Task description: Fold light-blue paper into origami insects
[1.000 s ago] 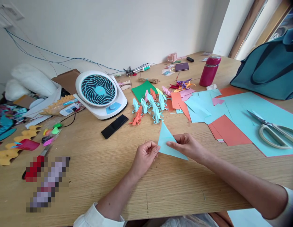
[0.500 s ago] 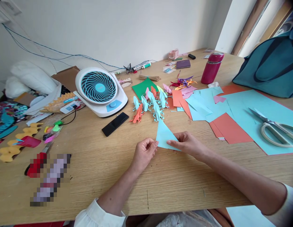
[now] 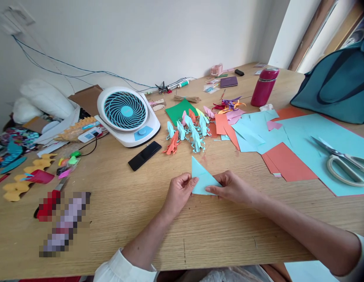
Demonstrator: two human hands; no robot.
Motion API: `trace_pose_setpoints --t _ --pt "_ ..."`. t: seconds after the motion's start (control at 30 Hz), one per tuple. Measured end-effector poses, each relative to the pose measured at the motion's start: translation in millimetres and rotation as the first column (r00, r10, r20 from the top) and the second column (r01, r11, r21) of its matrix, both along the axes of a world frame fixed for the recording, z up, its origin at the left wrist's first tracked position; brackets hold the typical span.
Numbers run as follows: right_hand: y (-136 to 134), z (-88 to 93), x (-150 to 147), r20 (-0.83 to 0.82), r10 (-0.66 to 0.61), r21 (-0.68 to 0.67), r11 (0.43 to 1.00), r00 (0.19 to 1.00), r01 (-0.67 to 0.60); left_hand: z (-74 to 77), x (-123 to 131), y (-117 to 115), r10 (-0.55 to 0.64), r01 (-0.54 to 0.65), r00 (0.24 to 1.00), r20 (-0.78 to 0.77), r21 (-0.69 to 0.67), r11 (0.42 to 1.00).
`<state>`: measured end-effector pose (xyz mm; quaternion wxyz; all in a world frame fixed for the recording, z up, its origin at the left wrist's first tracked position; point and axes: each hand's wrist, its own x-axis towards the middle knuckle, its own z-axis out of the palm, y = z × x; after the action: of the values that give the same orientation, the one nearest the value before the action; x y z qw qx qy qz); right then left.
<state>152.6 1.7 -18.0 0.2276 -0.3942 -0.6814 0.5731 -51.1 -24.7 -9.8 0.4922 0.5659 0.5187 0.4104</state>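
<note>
Between my two hands is a light blue sheet of paper [image 3: 201, 177] folded into a triangle, its point facing away from me. My left hand [image 3: 179, 192] pinches its left edge between thumb and fingers. The lower right corner is gripped by my right hand [image 3: 233, 187], the thumb lying on top. Just beyond the triangle stands a cluster of folded paper figures [image 3: 196, 139], mostly light blue, with an orange figure [image 3: 172, 144] at its left side.
A white fan [image 3: 125, 111] and a black phone [image 3: 145, 156] are at left. Scissors [image 3: 343, 158] lie on blue sheets at right, near orange paper [image 3: 290, 163]. Behind them stand a magenta bottle [image 3: 264, 88] and a teal bag [image 3: 331, 88]. A red-handled cutter [image 3: 49, 203] lies at lower left.
The paper triangle has come slightly nearer to me, and its tip is now apart from the blue figures in view. Both hands keep their grip. The camera view has shifted a little.
</note>
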Motion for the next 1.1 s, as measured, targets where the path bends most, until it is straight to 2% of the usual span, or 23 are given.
trace_pose_setpoints --t 0.27,0.57,0.9,1.0,1.1 --pt "-7.9 3.9 -1.8 0.137 0.075 0.058 0.995 0.988 -0.084 5.6 2.9 -1.5 0.117 -0.097 0.962 0.245 -0.094 0.991" --pt "-13.1 5.6 -4.5 0.249 0.124 0.118 0.98 0.96 -0.157 10.2 1.4 1.1 0.321 -0.283 0.884 0.341 -0.157 0.946" --pt "-15.9 7.3 -5.8 0.281 0.148 0.147 0.97 0.948 -0.195 9.4 -4.6 3.1 0.369 -0.339 0.844 0.389 -0.146 0.929" --pt "-14.5 8.0 -6.3 0.259 0.105 0.132 0.981 0.96 -0.142 11.3 -7.0 4.4 0.328 -0.292 0.855 0.403 -0.15 0.945" --pt "-11.3 7.3 -5.6 0.194 0.042 0.102 0.993 0.98 -0.063 11.9 -3.8 2.7 0.167 -0.119 0.911 0.377 -0.149 0.982"
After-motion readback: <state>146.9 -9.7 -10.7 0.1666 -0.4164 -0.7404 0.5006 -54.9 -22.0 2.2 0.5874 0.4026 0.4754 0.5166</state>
